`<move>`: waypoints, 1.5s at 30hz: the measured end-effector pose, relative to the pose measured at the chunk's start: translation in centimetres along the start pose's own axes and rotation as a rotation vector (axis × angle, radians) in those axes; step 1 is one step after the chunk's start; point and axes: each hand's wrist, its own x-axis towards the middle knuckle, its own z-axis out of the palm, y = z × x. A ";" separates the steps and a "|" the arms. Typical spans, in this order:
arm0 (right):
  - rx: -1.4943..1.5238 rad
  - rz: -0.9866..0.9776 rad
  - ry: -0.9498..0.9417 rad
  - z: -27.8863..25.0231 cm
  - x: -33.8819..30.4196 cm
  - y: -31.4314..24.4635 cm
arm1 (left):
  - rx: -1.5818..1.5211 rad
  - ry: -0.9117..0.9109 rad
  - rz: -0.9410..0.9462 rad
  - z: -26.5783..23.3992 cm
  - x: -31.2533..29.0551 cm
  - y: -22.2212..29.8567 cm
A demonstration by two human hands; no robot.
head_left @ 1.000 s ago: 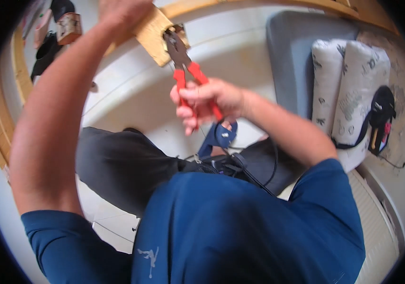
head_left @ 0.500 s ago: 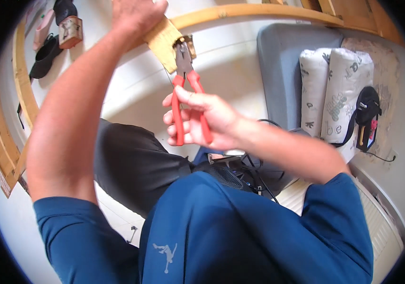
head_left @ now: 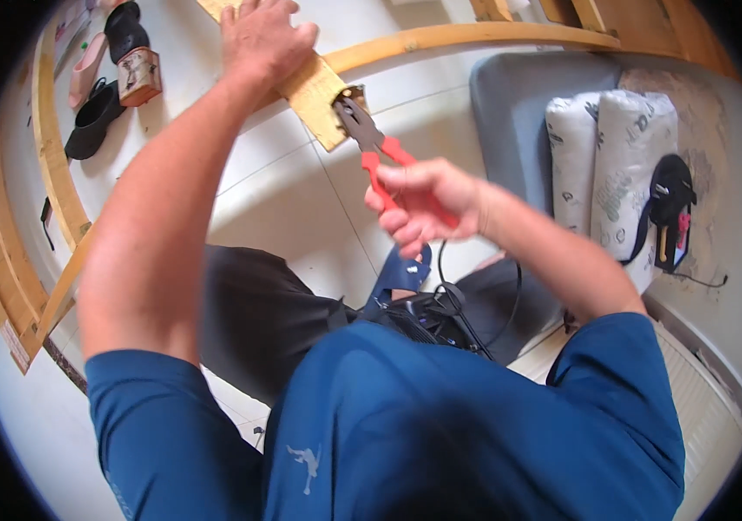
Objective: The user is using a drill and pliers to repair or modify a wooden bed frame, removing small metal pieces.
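My left hand [head_left: 265, 45] is closed over a wooden board [head_left: 315, 94], whose end slants toward me. My right hand [head_left: 430, 207] grips combination pliers by their red handles [head_left: 380, 184]. The dark steel jaws [head_left: 359, 123] are at the board's right edge, beside a small dark metal fitting [head_left: 354, 92]. I cannot tell whether the jaws are closed on any part of that fitting. Fingers hide part of the handles.
A long curved-looking wooden rail [head_left: 475, 36] runs behind the board, and another wooden frame [head_left: 57, 174] stands on the left. Shoes [head_left: 96, 117] lie at the upper left. On the right are a grey cushion [head_left: 510, 122], patterned white rolls [head_left: 634, 165] and a black bag [head_left: 671, 195].
The pliers and my right hand have shifted right, and the pliers now tilt more, with the handles closer together. My left hand and the board sit a little lower and further right.
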 end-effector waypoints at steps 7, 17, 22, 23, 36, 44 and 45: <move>-0.399 -0.097 0.220 2.4 1.3 -0.8 | 0.033 0.039 0.018 0.8 -0.9 -4.7; -0.432 -0.073 0.264 1.7 -1.1 -1.7 | -0.673 -0.804 0.138 -15.8 -27.7 7.5; -0.490 -0.024 0.293 3.6 -0.5 -2.1 | -1.112 -1.213 -0.239 -11.8 -29.6 8.3; -0.508 -0.028 0.288 3.9 -0.6 -2.1 | -1.265 -1.261 -0.220 -10.9 -29.4 8.2; -0.449 0.039 0.284 3.9 -0.6 -2.5 | -1.249 -1.127 -0.388 -9.1 -32.1 9.1; -0.458 0.039 0.309 4.1 -1.0 -2.7 | -0.893 -0.902 0.032 -9.8 -29.9 16.6; -0.461 0.043 0.325 4.2 -1.3 -2.8 | -0.844 -0.896 0.073 -9.9 -29.1 18.5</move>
